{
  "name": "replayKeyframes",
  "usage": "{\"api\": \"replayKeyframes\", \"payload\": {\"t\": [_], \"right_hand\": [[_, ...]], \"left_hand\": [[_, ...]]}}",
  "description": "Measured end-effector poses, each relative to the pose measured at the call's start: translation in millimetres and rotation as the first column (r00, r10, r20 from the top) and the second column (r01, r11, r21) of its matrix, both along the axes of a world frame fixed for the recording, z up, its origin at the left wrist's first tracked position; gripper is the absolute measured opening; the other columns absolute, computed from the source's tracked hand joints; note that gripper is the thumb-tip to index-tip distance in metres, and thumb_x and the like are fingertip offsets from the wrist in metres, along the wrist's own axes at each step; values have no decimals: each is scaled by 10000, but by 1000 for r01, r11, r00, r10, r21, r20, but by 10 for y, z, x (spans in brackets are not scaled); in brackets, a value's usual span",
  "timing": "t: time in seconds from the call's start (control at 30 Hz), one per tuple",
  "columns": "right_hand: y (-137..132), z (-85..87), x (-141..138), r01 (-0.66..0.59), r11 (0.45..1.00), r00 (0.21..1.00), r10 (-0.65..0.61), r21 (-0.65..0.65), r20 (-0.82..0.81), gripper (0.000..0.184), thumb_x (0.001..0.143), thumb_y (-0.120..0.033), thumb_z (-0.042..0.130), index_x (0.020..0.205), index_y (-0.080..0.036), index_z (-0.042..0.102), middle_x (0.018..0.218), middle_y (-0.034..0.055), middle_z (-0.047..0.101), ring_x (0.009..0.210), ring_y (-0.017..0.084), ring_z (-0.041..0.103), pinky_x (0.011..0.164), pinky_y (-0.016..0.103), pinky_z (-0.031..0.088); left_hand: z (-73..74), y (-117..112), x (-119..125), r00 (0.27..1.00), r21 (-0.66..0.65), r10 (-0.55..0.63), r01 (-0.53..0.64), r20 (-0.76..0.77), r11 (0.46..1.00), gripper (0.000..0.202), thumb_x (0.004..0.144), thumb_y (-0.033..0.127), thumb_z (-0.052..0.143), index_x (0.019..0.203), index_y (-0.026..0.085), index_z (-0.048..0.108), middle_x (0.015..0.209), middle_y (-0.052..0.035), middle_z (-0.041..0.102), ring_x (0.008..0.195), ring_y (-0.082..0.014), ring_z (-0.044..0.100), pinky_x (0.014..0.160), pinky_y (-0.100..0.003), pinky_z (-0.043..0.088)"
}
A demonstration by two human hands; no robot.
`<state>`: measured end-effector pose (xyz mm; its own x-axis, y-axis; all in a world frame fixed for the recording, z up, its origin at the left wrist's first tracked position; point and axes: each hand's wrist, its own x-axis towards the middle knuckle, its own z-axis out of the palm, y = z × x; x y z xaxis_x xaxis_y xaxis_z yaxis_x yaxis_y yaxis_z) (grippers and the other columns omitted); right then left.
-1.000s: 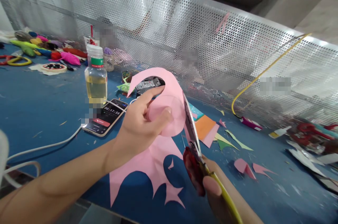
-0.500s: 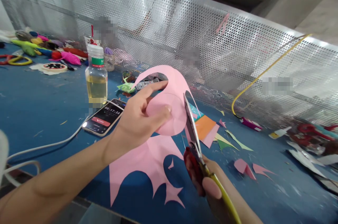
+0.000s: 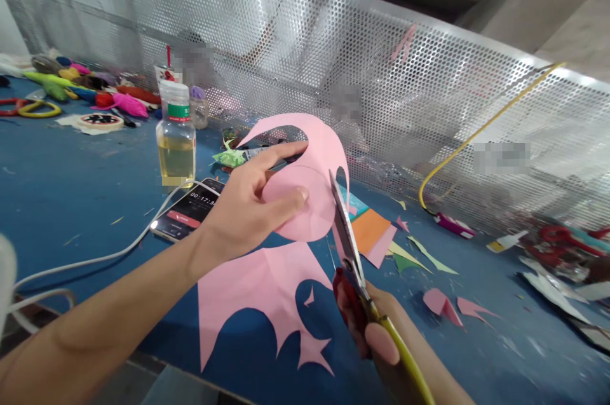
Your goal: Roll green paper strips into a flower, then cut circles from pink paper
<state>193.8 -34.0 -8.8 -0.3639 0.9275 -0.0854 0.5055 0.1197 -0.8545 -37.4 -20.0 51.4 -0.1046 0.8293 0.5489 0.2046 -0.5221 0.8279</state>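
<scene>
My left hand point(image 3: 257, 201) pinches a sheet of pink paper point(image 3: 320, 144), thumb on the near face and index finger stretched along its upper part. The sheet has a rounded disc outline and a curved strip arching over to the left. In my right hand point(image 3: 376, 329) is a pair of scissors point(image 3: 350, 246) with red and yellow handles. Its blades point up along the right edge of the disc, with the paper at the blades. Below, a pink paper offcut point(image 3: 257, 278) with scalloped cut-outs lies on the blue table point(image 3: 95, 201).
At left stand a bottle of yellowish liquid point(image 3: 176, 144) and a phone point(image 3: 183, 217) with a white cable. Coloured paper sheets point(image 3: 369, 230) and pink scraps point(image 3: 441, 304) lie to the right. A perforated metal screen point(image 3: 295, 42) closes off the back.
The scissors and the disc edge have shifted very slightly, and the arched strip at the top right has curled inward a little. Both hands keep their grips.
</scene>
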Motion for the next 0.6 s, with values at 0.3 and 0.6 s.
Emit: {"api": "replayKeyframes", "payload": {"t": [0.3,0.6], "right_hand": [[-36,56,55,-81,996,997,81,37,-8,828,480,-955,367,769,-204,563,668,67,577,570,206,567,433,274,409],[-81,79,49,-17,1000,999,16,25,49,595,712,-798,403,753,-229,572,709,85,634,604,223,615,454,286,454]], "left_hand": [[98,-14,-91,992,-64,-121,118,-35,991,522,761,226,622,1270,301,537,428,87,439,302,-45,325,297,-148,243],[151,14,-147,989,-80,-126,120,-72,990,544,721,214,636,1257,278,566,446,70,389,358,-57,294,320,-164,220]]}}
